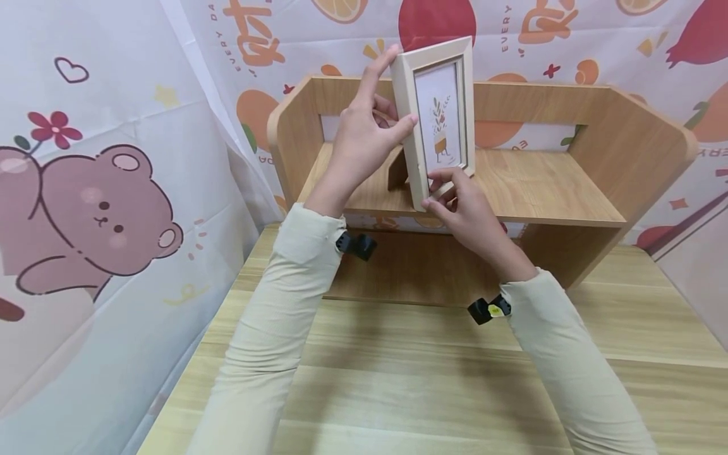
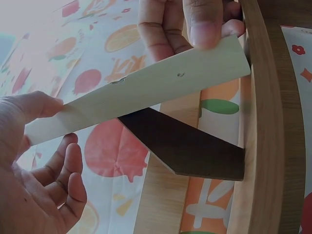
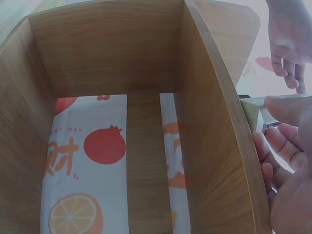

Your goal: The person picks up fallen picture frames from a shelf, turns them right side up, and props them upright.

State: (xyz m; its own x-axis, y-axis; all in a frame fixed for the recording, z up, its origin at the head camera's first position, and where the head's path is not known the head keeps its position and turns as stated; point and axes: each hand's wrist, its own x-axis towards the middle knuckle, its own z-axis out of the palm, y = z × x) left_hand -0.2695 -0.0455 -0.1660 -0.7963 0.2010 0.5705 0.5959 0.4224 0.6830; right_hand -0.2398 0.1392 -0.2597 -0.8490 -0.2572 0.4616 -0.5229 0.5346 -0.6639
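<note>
- A pale wooden picture frame (image 1: 422,136) stands tilted on the upper board of a wooden desktop shelf (image 1: 546,189), left of the board's middle and near its front edge.
- The left hand (image 1: 370,123) grips the frame's upper left side, with the thumb toward the front, the index finger reaching up to the top corner and other fingers behind.
- The right hand (image 1: 461,199) pinches the frame's lower left corner, its thumb on the side edge and its index finger across the bottom of the front.
- Inside the frame is a printed picture (image 1: 440,126) of leafy sprigs above an orange-brown pot on thin legs.
- A dark support leg (image 2: 183,144) slants away from the frame's back. In the left wrist view its far end reaches the board; whether it bears weight there, I cannot tell.
- The frame's pale side edge has two small marks, one of them a nick along its rim.
- The shelf has upright side panels, a rail across the back and a compartment below the upper board. It sits on a light wood-grain surface (image 1: 409,392).
- Behind it hangs a white cloth (image 1: 341,38) printed with fruit and lettering; to the left, another cloth shows a pink bear (image 1: 102,208).
- Both arms wear cream sleeves (image 1: 261,354), with a small black device (image 1: 356,245) at each wrist.
</note>
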